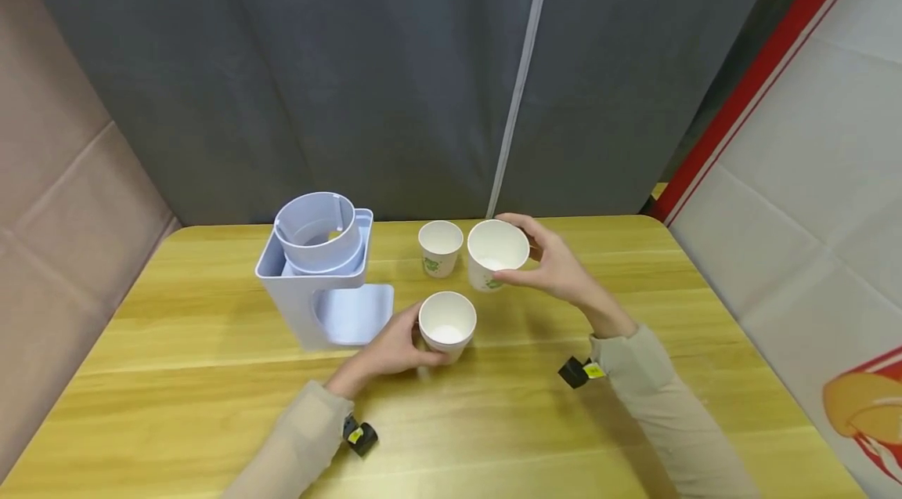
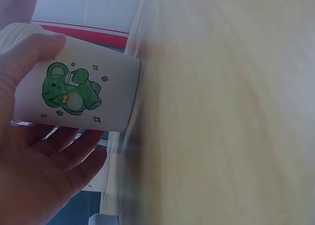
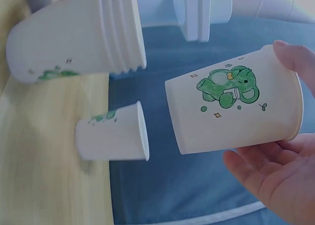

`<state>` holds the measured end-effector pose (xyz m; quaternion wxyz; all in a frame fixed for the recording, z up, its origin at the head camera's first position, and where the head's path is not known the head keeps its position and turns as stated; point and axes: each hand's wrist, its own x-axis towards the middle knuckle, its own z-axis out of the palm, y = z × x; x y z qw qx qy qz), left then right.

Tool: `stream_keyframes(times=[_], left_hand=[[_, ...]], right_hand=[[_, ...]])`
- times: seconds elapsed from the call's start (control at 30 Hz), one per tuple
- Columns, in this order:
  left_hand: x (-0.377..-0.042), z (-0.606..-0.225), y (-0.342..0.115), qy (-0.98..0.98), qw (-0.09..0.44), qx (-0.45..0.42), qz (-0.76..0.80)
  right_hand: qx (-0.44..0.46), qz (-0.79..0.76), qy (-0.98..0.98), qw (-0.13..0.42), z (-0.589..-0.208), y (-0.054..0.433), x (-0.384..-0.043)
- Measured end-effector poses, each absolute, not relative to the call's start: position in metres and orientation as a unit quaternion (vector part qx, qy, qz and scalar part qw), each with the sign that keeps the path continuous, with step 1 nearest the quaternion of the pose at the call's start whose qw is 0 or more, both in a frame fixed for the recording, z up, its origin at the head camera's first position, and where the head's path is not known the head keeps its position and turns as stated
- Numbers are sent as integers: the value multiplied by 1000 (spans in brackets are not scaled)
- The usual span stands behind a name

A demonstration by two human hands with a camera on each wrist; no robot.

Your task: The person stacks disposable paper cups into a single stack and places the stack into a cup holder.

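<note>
My left hand [image 1: 395,344] grips a stack of white paper cups [image 1: 448,320] near the middle of the table. In the right wrist view several nested rims show at the mouth of this stack [image 3: 74,38]. A green cartoon bear is printed on its side in the left wrist view. My right hand [image 1: 557,262] holds one paper cup [image 1: 486,268] between thumb and fingers, raised off the table, mouth up. Another paper cup [image 1: 439,252] stands upright on the table, just left of the raised cup and behind the stack.
To the left stands a pale blue plastic appliance [image 1: 289,303] with a round open container [image 1: 317,229] on top and a flat base plate [image 1: 359,315]. The wooden table [image 1: 211,405] ends at a dark grey curtain [image 1: 352,76]. Light fabric walls rise on both sides.
</note>
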<state>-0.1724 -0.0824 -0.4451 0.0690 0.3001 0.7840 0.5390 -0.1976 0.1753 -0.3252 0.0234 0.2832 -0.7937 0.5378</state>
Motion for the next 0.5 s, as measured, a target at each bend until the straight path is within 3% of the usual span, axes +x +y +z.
stream_keyframes(times=[0.5], left_hand=[[-172,-443,-82,790,72,298,530]], right_hand=[[337,545,-768,11,-316,152,-189]])
